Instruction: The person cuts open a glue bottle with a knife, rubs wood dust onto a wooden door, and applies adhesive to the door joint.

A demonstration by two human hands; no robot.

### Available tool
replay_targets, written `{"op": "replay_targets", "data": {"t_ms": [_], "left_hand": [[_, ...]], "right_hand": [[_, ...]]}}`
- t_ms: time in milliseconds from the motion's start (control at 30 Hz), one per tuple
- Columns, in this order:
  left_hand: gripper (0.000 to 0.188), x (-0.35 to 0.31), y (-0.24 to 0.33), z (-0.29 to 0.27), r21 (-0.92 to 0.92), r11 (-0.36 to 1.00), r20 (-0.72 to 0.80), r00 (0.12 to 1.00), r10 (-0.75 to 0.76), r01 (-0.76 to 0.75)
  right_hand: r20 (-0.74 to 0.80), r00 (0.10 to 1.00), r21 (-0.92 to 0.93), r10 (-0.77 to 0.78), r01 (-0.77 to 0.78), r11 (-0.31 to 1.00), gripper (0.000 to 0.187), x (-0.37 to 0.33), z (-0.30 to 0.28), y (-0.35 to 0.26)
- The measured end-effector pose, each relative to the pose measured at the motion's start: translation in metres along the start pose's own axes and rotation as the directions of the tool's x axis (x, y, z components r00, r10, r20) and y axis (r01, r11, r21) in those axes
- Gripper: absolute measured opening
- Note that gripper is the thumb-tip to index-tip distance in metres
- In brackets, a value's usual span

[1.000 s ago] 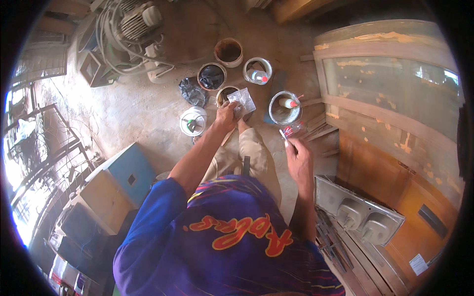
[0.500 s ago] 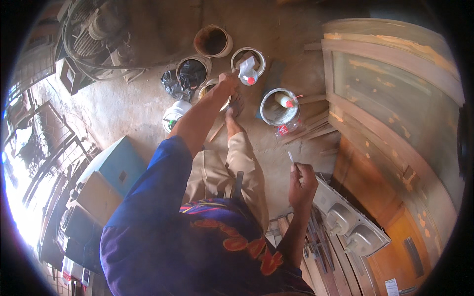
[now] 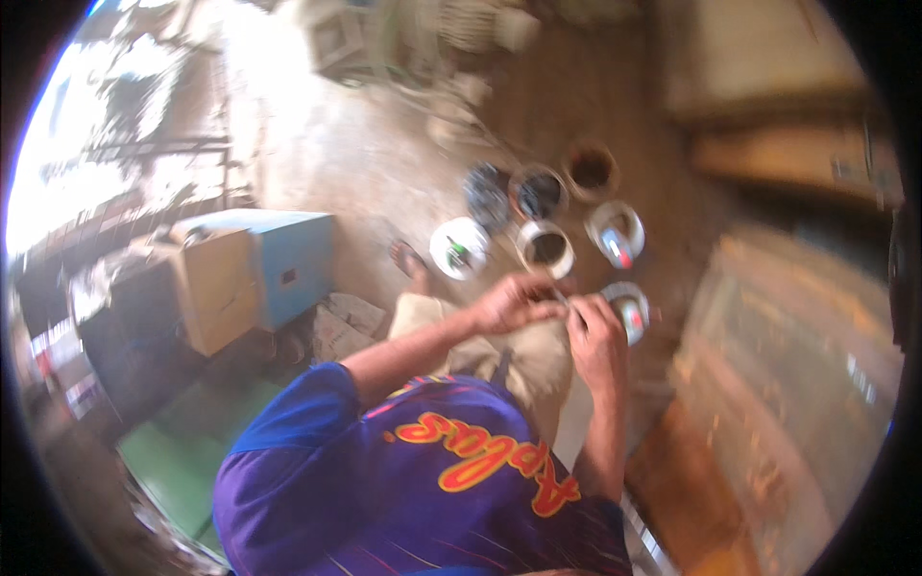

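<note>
My left hand (image 3: 517,303) and my right hand (image 3: 599,338) meet in front of my knees, fingertips pinched close together. A thin white stick (image 3: 563,300) shows between the two sets of fingers, blurred and partly covered by them. The right fingers are closed on it; whether the left fingers grip it too, or some other small thing, I cannot make out. Just beyond the hands stands an open bucket (image 3: 569,266) with a dark inside. Past my right hand, a bottle with a red cap (image 3: 631,317) sits in another bucket, partly hidden by that hand.
Several buckets stand on the floor ahead, including a white bucket (image 3: 441,257) holding something green and one with a clear, red-capped bottle (image 3: 615,245). A blue box (image 3: 300,269) and a tan box (image 3: 219,298) stand left. Wooden panels (image 3: 768,384) lie right. My sandalled foot (image 3: 410,261) is ahead.
My left hand has drawn back from the buckets and come to my right hand, which has moved forward with the white stick. The view has turned, shifting the buckets to the right.
</note>
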State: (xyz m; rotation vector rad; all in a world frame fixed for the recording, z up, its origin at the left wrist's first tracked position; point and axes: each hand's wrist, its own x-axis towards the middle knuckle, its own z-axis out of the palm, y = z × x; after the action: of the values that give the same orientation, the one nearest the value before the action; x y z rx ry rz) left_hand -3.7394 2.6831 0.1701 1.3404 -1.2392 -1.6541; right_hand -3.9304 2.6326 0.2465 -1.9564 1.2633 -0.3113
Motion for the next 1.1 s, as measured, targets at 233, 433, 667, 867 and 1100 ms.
{"op": "replay_targets", "data": {"t_ms": [233,433,667,867,1100], "left_hand": [[0.025,-0.167,-0.024,-0.168,0.333,0.928,-0.190,0.952,0.241,-0.168],[0.022,-0.304,0.005,-0.276,0.229,0.963,-0.442,0.866,0.235,-0.145],[0.020,-0.368,0.015,-0.357,0.210,0.972,-0.599,0.772,0.210,-0.101],[0.019,-0.351,0.010,-0.421,0.202,0.976,-0.713,0.671,0.202,-0.079],[0.018,-0.303,0.041,-0.539,0.147,0.986,-0.728,0.667,0.160,-0.077]], "right_hand": [[0.176,0.969,0.069,-0.171,0.161,0.984,0.011,0.030,0.123,-0.178],[0.372,0.836,0.182,-0.403,0.360,0.915,0.014,0.078,0.204,-0.313],[0.630,0.677,0.357,-0.382,0.184,0.916,0.017,0.151,0.260,-0.393],[0.479,0.630,0.485,-0.612,0.391,0.782,0.015,0.217,0.297,-0.446],[0.490,0.618,0.439,-0.615,0.435,0.786,0.009,0.341,0.307,-0.511]]}}
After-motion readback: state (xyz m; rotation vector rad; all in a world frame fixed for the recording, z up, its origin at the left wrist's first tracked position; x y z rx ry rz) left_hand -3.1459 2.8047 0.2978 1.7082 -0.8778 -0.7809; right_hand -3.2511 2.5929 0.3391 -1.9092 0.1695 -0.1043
